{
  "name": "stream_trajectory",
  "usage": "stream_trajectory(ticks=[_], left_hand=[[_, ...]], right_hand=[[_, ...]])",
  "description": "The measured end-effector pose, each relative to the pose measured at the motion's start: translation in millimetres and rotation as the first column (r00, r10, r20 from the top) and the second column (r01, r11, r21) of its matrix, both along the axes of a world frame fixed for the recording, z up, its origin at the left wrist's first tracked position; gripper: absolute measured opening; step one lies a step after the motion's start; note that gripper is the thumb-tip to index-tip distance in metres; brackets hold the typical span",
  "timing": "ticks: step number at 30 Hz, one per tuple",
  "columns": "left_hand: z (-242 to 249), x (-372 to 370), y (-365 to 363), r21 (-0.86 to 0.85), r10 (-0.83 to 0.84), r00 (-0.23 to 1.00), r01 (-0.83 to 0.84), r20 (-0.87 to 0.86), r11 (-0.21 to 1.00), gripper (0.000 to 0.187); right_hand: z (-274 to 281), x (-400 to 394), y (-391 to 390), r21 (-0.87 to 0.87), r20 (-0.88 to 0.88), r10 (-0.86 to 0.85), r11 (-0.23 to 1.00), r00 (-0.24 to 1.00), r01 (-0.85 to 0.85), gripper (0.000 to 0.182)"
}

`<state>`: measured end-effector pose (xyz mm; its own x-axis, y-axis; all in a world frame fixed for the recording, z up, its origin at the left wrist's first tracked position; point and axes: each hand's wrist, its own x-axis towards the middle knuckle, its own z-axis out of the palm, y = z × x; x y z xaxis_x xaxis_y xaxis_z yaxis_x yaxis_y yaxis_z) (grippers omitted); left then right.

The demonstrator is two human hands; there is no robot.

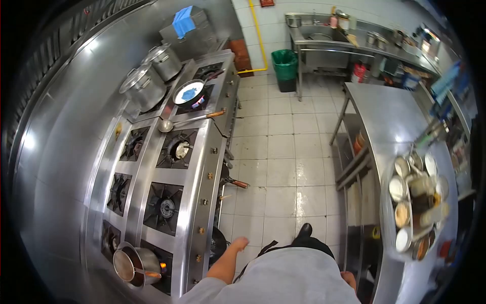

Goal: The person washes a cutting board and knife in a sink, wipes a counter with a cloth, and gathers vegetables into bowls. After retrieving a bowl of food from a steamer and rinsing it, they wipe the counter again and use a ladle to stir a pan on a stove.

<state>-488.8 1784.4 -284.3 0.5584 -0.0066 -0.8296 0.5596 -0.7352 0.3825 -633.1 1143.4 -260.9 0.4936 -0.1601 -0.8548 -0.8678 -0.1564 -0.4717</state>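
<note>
My left hand (240,243) hangs low beside the stove front, near a dark pan (218,243) on the stove's lower shelf; its fingers are too small to read. At the bottom right, my right hand (348,277) is partly visible by my side, its fingers hidden. On the stove (195,200), a pot (136,265) with brown contents sits over a flame at the near end. Farther along, a pan (189,93) holding something white and a blue cloth (189,94) stands over another flame. A ladle (166,125) with a wooden handle lies between the burners.
Two lidded pots (143,87) stand at the back of the stove. A wooden handle (239,183) juts into the aisle. On the right, a steel table (387,109) bears a tray of containers. A green bin (285,71) stands beside the sink counter (324,44).
</note>
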Motion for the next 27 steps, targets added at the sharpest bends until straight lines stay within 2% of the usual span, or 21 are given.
stream_trajectory(ticks=[2, 4, 5, 7, 8, 9, 11, 13, 14, 17, 18, 19, 20, 21, 22, 23, 24, 25, 26, 27], left_hand=[[-11.8, 46.6, -0.9, -0.057, -0.037, 0.972, 0.052, 0.233, 0.997, 0.034], [33.6, 110.4, -23.3, -0.180, 0.284, 0.917, -0.240, 0.282, 0.954, 0.036], [69.4, 134.3, -45.0, -0.253, 0.527, 0.823, -0.474, 0.212, 0.843, 0.037], [96.3, 167.4, -69.2, -0.358, 0.625, 0.736, -0.528, 0.258, 0.770, 0.039], [94.9, 174.7, -76.5, -0.366, 0.647, 0.721, -0.548, 0.249, 0.752, 0.039], [92.2, 184.5, -83.7, -0.361, 0.611, 0.746, -0.510, 0.266, 0.781, 0.040], [71.2, 199.8, -90.4, -0.362, 0.588, 0.758, -0.483, 0.282, 0.797, 0.040], [19.3, 195.2, -81.9, -0.166, 0.378, 0.859, -0.340, 0.347, 0.926, 0.035], [1.4, 196.4, -73.5, -0.105, 0.335, 0.891, -0.318, 0.307, 0.942, 0.032], [-49.5, 205.9, -31.9, 0.049, 0.183, 0.983, -0.183, 0.022, 0.982, 0.027], [-59.9, 215.4, -18.4, 0.064, 0.162, 0.983, -0.156, -0.091, 0.986, 0.026], [-68.8, 230.2, -6.4, 0.063, 0.243, 0.952, -0.235, -0.184, 0.970, 0.026], [-51.4, 250.2, -9.9, 0.097, 0.475, 0.847, -0.466, -0.241, 0.880, 0.027], [-47.3, 276.9, -3.6, 0.149, 0.664, 0.691, -0.652, -0.284, 0.743, 0.027], [-43.1, 315.7, 9.4, 0.134, 0.621, 0.733, -0.611, -0.278, 0.781, 0.027], [-45.6, 353.4, 21.3, 0.027, 0.215, 0.972, -0.214, -0.092, 0.977, 0.026], [-47.2, 393.4, 31.2, 0.005, -0.245, 0.962, 0.246, 0.121, 0.969, 0.025], [-47.3, 439.6, 38.8, -0.003, -0.319, 0.940, 0.322, 0.125, 0.947, 0.025], [-47.4, 483.3, 45.2, 0.165, -0.533, 0.796, 0.507, 0.287, 0.846, 0.025], [-44.6, 526.2, 51.3, 0.355, -0.706, 0.582, 0.611, 0.405, 0.708, 0.025]], right_hand=[[-17.0, 79.3, -34.3, 0.122, -0.114, 0.036, 0.992, 0.993, -0.022, 0.009], [-47.6, 147.9, -64.7, 0.241, -0.236, 0.084, 0.970, 0.968, -0.025, 0.008], [-53.1, 165.3, -73.1, 0.296, -0.310, 0.112, 0.955, 0.944, -0.016, 0.008], [3.5, 275.3, -50.5, 0.134, -0.181, 0.140, 0.984, 0.974, -0.116, 0.006], [-9.9, 320.8, -49.4, 0.107, -0.024, 0.163, 0.981, 0.986, -0.159, 0.005], [-8.1, 371.0, -40.7, 0.065, 0.112, 0.219, 0.972, 0.969, -0.227, 0.012], [17.4, 463.2, -12.0, 0.055, 0.282, 0.234, 0.964, 0.931, -0.259, 0.014], [32.4, 541.4, 19.8, 0.045, 0.347, 0.263, 0.954, 0.900, -0.296, 0.015], [34.4, 570.2, 36.7, 0.042, 0.413, 0.267, 0.950, 0.871, -0.311, 0.017], [46.8, 631.1, 78.0, 0.074, 0.397, 0.312, 0.926, 0.863, -0.369, 0.017], [22.1, 643.7, 79.9, 0.059, 0.485, 0.329, 0.912, 0.810, -0.406, 0.020], [4.1, 653.1, 74.4, 0.130, 0.396, 0.322, 0.907, 0.860, -0.400, 0.020], [26.3, 657.2, 81.1, 0.028, 0.255, 0.422, 0.896, 0.870, -0.443, 0.019], [26.9, 664.9, 78.9, 0.036, 0.130, 0.483, 0.870, 0.866, -0.491, 0.018], [28.6, 677.2, 74.3, 0.045, 0.018, 0.524, 0.851, 0.852, -0.524, 0.018], [40.1, 687.5, 73.5, 0.063, -0.089, 0.546, 0.838, 0.833, -0.542, 0.018], [29.7, 703.5, 61.3, 0.049, -0.082, 0.480, 0.877, 0.873, -0.478, 0.018], [4.8, 718.1, 42.0, 0.002, -0.020, 0.548, 0.836, 0.836, -0.548, 0.018], [-7.9, 714.6, 27.0, -0.045, 0.028, 0.617, 0.787, 0.786, -0.616, 0.018], [3.4, 723.9, 31.2, 0.124, 0.015, 0.206, 0.971, 0.979, -0.206, 0.019]])
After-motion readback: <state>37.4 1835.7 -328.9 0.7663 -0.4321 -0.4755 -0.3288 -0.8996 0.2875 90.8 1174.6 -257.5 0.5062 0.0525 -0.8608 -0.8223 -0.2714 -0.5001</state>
